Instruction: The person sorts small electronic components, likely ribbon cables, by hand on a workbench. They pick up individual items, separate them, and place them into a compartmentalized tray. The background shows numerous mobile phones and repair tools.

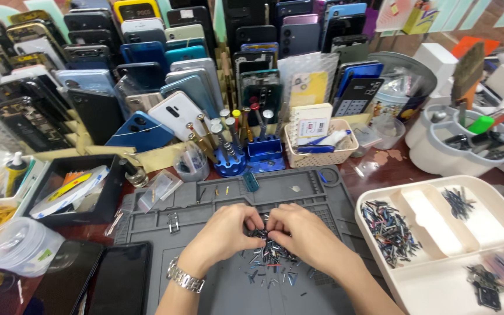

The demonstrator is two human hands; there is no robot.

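Small metal parts point(269, 256) heaped on the grey work mat point(217, 204).
Left hand point(224, 232) and right hand point(298, 230) pinch pieces with narrow fingers; the divided tray point(438, 233) already holds sorted batches, while many remain loose.

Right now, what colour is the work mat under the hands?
Grey work mat, best seen in the head view.

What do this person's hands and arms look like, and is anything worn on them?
Both forearms are bare, with no sleeves in view and no gloves. The left hand has a silver metal-link wristwatch just behind it on the wrist. The right hand shows no watch, band or ring that I can make out. Fingernails and finer details are too small to tell.
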